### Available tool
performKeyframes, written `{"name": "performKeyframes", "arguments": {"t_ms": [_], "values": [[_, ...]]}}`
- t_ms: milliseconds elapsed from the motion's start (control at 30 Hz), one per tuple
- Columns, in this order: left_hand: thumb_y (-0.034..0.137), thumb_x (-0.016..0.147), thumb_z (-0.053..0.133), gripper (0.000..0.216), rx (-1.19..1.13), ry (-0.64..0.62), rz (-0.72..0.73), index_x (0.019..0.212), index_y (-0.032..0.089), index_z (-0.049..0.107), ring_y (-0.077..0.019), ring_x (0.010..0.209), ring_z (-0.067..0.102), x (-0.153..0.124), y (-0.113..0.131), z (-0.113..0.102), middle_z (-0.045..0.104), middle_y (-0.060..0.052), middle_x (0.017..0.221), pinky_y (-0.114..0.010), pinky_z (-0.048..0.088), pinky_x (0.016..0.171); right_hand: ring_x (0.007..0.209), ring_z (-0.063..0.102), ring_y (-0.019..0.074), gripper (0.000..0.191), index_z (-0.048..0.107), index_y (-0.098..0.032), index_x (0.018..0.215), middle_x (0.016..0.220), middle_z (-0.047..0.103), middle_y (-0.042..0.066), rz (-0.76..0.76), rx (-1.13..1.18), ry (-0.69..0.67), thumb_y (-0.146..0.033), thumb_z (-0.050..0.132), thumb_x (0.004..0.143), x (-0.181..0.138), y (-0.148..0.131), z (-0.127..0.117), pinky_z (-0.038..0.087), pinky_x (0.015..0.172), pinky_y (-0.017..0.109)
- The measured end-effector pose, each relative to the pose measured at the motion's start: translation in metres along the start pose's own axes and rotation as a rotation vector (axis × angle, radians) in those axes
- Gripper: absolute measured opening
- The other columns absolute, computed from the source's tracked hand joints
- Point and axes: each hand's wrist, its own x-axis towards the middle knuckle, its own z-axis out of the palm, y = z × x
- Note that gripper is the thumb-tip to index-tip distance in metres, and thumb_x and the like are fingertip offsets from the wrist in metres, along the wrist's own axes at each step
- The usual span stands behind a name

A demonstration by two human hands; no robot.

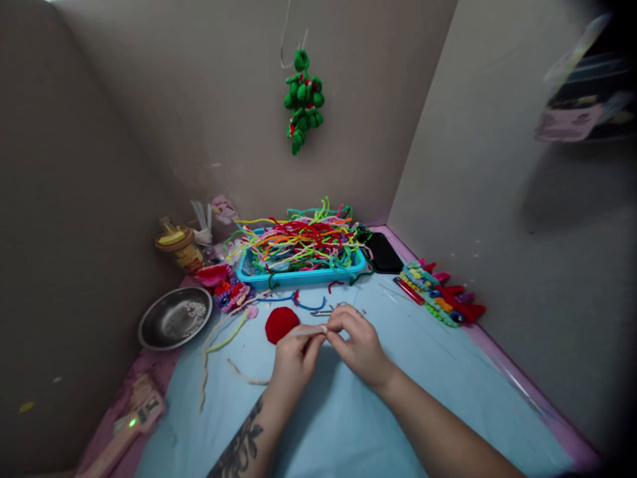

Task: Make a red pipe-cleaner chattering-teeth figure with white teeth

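Close together over the middle of the blue cloth, my left hand (296,358) and my right hand (358,342) are both pinched. A thin whitish strip (309,330) runs from my left fingers to the fingertips of my right hand, which close at its end. Its exact kind is too small to tell. Just behind my left hand lies a round red crocheted piece (281,324). Small metal scissors (321,313), partly hidden, rest beyond my fingers. Loose pale yarn (249,380) lies left of my left wrist.
A blue tray (303,277) heaped with colourful yarn ends stands at the back. On the left are a metal bowl (174,318), a pink glue gun (134,425) with a green light and a cup (182,249). A black phone (384,252) and crocheted pieces (440,295) lie right.
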Motion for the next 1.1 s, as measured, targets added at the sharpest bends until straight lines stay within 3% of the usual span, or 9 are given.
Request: {"name": "performKeyframes", "arguments": {"t_ms": [167,300,433,567,800,1100], "values": [[0.019,0.083,0.056,0.015,-0.024,-0.026,-0.099,0.083,0.014,0.070,-0.0160,0.071,0.066,0.000,0.004,-0.002,0.071,-0.007,0.078,-0.025,0.051,0.064,0.079,0.056,0.0179,0.013,0.055,-0.021,0.075,0.075,0.057,0.002,-0.017,-0.033,0.011,-0.010,0.056,0.080,0.000,-0.002,0.002,0.047,0.076,0.036],[0.019,0.083,0.056,0.014,-0.028,-0.021,-0.085,0.078,0.014,0.068,-0.0158,0.069,0.065,0.002,0.004,-0.003,0.070,-0.006,0.074,-0.025,0.050,0.064,0.082,0.057,0.0180,0.013,0.056,-0.021,0.078,0.077,0.057,0.003,-0.028,-0.029,0.002,-0.008,0.055,0.080,-0.001,-0.006,0.002,0.046,0.077,0.035],[0.018,0.083,0.053,0.016,0.000,0.003,-0.088,0.073,0.014,0.065,-0.0159,0.070,0.065,0.004,0.002,-0.006,0.070,-0.006,0.074,-0.025,0.051,0.063,0.082,0.057,0.0170,0.013,0.058,-0.020,0.084,0.084,0.058,0.005,0.076,0.108,-0.098,-0.009,0.055,0.079,0.003,-0.010,0.000,0.048,0.073,0.030],[0.016,0.085,0.050,0.014,0.065,-0.033,0.010,0.081,0.014,0.064,-0.0163,0.075,0.065,0.006,-0.004,-0.008,0.070,-0.007,0.079,-0.027,0.052,0.067,0.074,0.058,0.0148,0.012,0.061,-0.020,0.089,0.083,0.060,0.004,0.246,0.203,-0.164,-0.014,0.055,0.081,0.007,-0.009,0.000,0.048,0.064,0.025],[0.014,0.086,0.049,0.013,0.175,0.006,0.165,0.090,0.016,0.061,-0.0159,0.077,0.065,0.003,-0.008,-0.007,0.070,-0.007,0.083,-0.027,0.053,0.067,0.069,0.058,0.0146,0.009,0.066,-0.019,0.078,0.074,0.064,0.003,0.298,0.140,-0.171,-0.021,0.058,0.083,0.007,-0.004,0.000,0.045,0.067,0.026],[0.017,0.086,0.050,0.014,0.203,0.026,0.065,0.091,0.017,0.062,-0.0182,0.083,0.066,0.001,-0.007,-0.006,0.070,-0.008,0.090,-0.029,0.053,0.072,0.070,0.059,0.0144,0.012,0.068,-0.019,0.077,0.072,0.065,0.002,0.329,0.223,-0.199,-0.021,0.058,0.083,0.010,-0.003,0.000,0.046,0.064,0.025]]}}
